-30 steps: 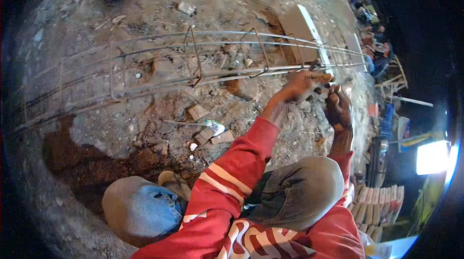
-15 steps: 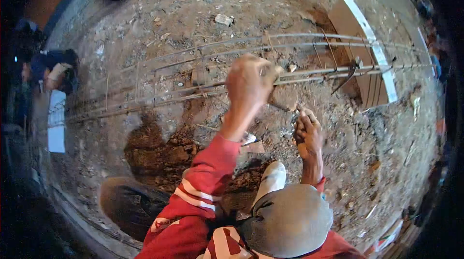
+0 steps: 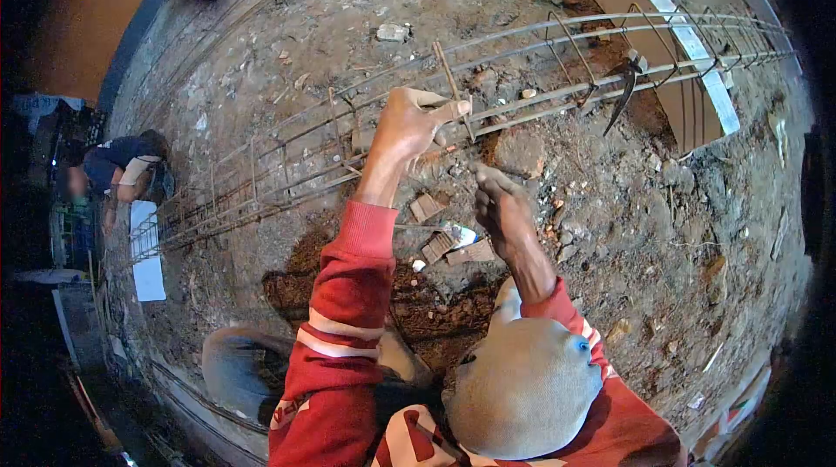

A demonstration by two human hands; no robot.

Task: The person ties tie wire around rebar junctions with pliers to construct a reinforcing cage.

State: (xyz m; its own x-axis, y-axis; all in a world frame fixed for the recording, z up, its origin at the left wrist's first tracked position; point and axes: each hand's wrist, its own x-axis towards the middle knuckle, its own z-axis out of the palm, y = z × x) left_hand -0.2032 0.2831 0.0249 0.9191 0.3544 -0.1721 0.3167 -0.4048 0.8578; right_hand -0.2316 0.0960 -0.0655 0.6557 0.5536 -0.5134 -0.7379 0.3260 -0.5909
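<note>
A long cage of steel reinforcing bars (image 3: 531,105) with thin square stirrups crosses in front of me. My left hand (image 3: 411,125) is closed at the near side of the cage, its thumb pressed against an upright stirrup (image 3: 452,82). Lower and to the right, my right hand (image 3: 507,210) is apart from the bars with its fingers curled; anything inside them is too small or hidden to name. A dark tool with a curved handle, like pincers (image 3: 629,88), hangs on the bars further right.
A brown block with a white top edge (image 3: 640,40) stands under the cage at right. Another white block (image 3: 146,251) supports its left end, where a crouching person (image 3: 126,166) is close by. Broken brick pieces (image 3: 470,252) and stones lie on the rough dirt.
My left hand has shifted slightly left and turned so its thumb shows against the stirrup. My right hand has moved left and up, closer to the cage. The view has shifted too.
</note>
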